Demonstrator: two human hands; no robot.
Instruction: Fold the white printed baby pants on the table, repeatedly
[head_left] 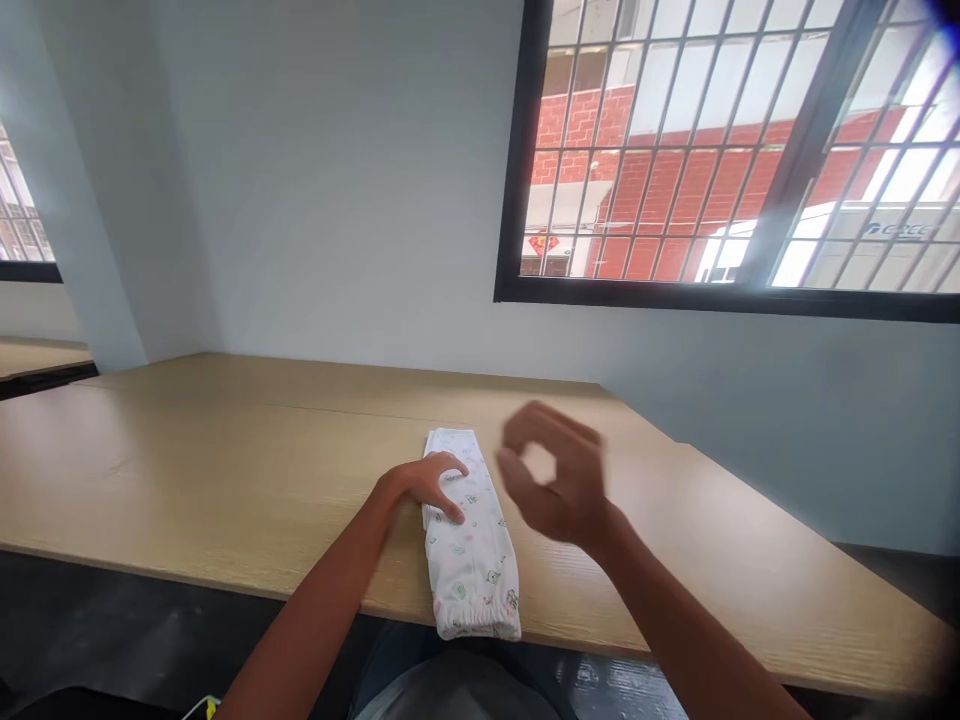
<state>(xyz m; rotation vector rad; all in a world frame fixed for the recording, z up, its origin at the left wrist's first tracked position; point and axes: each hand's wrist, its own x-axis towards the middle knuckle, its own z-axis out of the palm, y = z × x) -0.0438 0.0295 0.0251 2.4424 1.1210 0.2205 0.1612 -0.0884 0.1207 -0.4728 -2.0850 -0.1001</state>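
Note:
A folded white garment (469, 570) with small green and pink prints lies lengthwise on the table. Its gathered elastic end reaches the near table edge. My left hand (435, 480) rests on the garment's left side, thumb and fingers spread flat on the cloth. Just right of the garment, my right hand (559, 475) is held in the air, slightly blurred by motion. Its fingers and thumb curl loosely toward each other around a gap, and nothing shows between them. The garment's inner layers are hidden in the fold.
The wide wooden table (247, 460) extends left and right, with a thin seam across its far part. Behind it stands a pale wall (360, 200) with a barred window (675, 150) at the right. A pillar (97, 180) and part of another table (41, 352) are at the left.

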